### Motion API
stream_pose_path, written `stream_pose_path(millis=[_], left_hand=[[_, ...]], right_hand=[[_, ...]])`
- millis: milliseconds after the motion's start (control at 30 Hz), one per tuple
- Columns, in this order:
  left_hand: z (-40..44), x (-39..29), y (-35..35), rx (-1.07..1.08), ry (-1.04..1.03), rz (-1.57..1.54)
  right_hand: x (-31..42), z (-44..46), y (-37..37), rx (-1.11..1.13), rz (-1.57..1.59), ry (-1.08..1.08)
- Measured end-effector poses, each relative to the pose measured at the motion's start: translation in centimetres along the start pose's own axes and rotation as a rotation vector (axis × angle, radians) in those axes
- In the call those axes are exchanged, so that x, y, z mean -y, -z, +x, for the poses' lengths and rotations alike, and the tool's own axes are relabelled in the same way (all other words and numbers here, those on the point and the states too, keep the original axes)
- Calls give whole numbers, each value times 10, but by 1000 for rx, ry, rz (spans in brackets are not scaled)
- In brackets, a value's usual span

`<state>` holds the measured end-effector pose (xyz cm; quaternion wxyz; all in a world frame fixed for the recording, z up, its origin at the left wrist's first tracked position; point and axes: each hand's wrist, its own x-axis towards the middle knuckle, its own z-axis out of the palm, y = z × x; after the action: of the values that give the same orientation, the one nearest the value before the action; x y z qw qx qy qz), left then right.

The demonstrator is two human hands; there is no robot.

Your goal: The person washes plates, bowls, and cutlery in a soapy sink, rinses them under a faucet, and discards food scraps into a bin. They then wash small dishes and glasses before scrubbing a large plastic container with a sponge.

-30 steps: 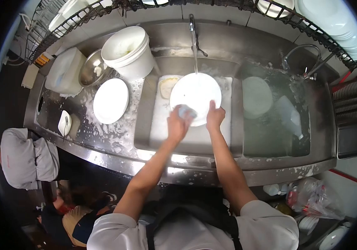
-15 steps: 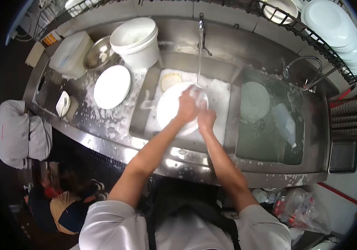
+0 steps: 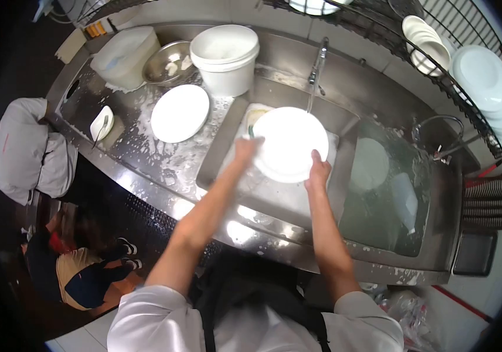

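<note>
A round white plate [image 3: 291,144] is held up over the soapy left sink basin [image 3: 207,170], below the running tap [image 3: 319,61]. My right hand [image 3: 318,170] grips its lower right rim, thumb on top. At the plate's left edge is my left hand [image 3: 247,149], blurred and closed around what looks like a green scouring pad [image 3: 251,131], only a sliver of which shows. Just behind the plate, a yellowish-rimmed item [image 3: 257,113] sits in the suds, partly hidden.
Left of the basin stand a white bucket [image 3: 225,64], a metal bowl [image 3: 169,63], a plastic tub [image 3: 125,56], another white plate [image 3: 180,114] and a small dish [image 3: 102,123]. Water fills the right basin [image 3: 374,217]. A dish rack [image 3: 400,50] hangs above. Two people are at left.
The plate has risen and tipped, with my left hand drawn from its face to its left edge. My right hand has shifted to the lower right rim. The view has turned.
</note>
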<state>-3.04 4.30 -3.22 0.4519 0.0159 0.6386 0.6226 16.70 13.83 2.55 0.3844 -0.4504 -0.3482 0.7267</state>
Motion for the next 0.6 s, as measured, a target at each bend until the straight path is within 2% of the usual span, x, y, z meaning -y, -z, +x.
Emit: stream_pose_path(millis=[33,67,133,167,200,233,267,300,333,367,400,433,467,500,533,567,600], left_hand=[[-9,32,-9,-206,-35,-185],[-30,31,-6,-155,-69,-160],[-69,2,4,-68,-156,-121],[-64,-15,39,5,-179,145],[-75,-41,61,0,-140,121],[-84,-66,75,0,-110,96],[-74,-59,79,-210,-161,179],[-69,-38,72,-372,-278,103],[-59,-16,59,-528,-412,28],[-41,5,57,-683,-546,-55],[-49,-3,66,-553,-494,-98],[-72,-39,96,-298,-322,-40],[-84,-66,122,-115,-217,30],[-93,-90,143,-27,-142,14],[-96,-101,152,-57,-89,-78],[-89,-86,149,-221,-97,-200],[-77,-63,135,-388,-102,-309]], right_hand=[[-22,3,-7,-80,57,20],[-60,10,-11,-60,131,48],[-66,-18,-17,212,316,-218],[-70,-32,-18,343,395,-366],[-77,-19,-11,485,403,-394],[-62,-15,-34,414,300,-430],[-49,-15,-53,327,192,-472],[-43,-21,-68,233,88,-509],[-83,-2,-76,165,161,-428],[-92,-13,-89,204,233,-389],[-104,-32,-98,240,304,-351],[-110,-45,-102,271,380,-314],[-97,-58,-104,375,366,-334],[-79,-57,-115,369,258,-356],[-61,-48,-131,363,150,-379],[-54,-46,-142,343,38,-416],[-60,-49,-162,262,71,-295]])
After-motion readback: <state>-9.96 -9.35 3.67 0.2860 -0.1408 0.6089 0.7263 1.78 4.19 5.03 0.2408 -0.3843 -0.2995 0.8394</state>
